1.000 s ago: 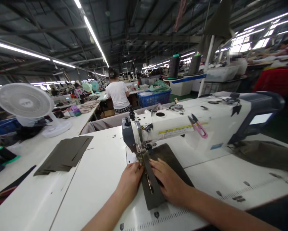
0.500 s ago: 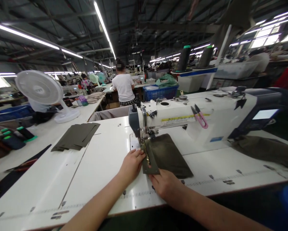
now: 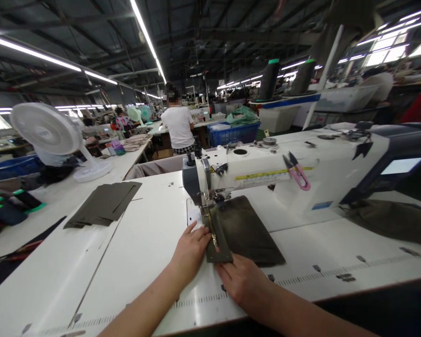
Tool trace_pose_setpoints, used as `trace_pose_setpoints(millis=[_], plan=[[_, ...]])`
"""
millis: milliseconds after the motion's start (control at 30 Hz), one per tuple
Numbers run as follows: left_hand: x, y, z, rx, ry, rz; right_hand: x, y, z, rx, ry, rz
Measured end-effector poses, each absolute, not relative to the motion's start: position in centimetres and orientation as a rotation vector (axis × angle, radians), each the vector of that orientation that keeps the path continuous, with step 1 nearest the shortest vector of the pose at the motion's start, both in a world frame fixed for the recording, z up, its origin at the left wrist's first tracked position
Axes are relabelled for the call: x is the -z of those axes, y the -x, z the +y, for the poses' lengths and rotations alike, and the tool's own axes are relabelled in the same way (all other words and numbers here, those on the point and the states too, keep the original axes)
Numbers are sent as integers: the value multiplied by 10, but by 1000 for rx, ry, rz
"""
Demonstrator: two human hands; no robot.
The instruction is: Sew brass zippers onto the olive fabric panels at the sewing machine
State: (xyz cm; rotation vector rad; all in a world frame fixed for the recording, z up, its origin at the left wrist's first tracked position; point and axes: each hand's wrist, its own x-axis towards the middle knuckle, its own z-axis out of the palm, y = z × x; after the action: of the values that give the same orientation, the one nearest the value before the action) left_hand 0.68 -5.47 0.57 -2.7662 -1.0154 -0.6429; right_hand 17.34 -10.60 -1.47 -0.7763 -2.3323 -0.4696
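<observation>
A dark olive fabric piece (image 3: 220,255) with a brass-coloured zipper (image 3: 213,238) along it lies at the needle area of a white sewing machine (image 3: 259,166). My left hand (image 3: 191,248) lies palm down at its left edge, fingers stretched out, with fingertips touching the cloth. At the near end, my right hand (image 3: 243,280) pinches the fabric piece, its thumb and fingertips partly hidden beneath it. To the right, a larger dark olive fabric panel (image 3: 250,234) lies flat under the machine arm; whether it is joined to the smaller piece I cannot tell.
A stack of olive fabric pieces (image 3: 103,203) lies left on the white table (image 3: 136,252). Pink-handled thread snips (image 3: 298,172) rest against the machine arm. Further left are a white fan (image 3: 48,128), thread cones (image 3: 27,200) and scissors (image 3: 20,252). A person (image 3: 178,124) stands ahead.
The view has shifted slightly. My left hand's fingers are spread a little wider on the cloth; my right hand keeps its hold at the near end.
</observation>
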Motion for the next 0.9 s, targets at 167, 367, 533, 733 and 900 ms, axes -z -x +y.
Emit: trace_pose_setpoints(millis=[167, 367, 533, 733, 900], plan=[[-7, -8, -44, 632, 2769, -1038, 14, -174, -96, 442, 794, -2342], [-8, -11, -30, 699, 2758, -1103, 16, -171, -78, 411, 778, -2320], [-1, -10, -18, 723, 2766, -1191, 20, -168, -64, 398, 805, -2374], [5, -5, -8, 823, 2756, -1174, 21, -169, -52, 284, 849, -2400], [2, -6, -16, 788, 2802, -1292, 11, -174, -56, -14, 959, -2271]])
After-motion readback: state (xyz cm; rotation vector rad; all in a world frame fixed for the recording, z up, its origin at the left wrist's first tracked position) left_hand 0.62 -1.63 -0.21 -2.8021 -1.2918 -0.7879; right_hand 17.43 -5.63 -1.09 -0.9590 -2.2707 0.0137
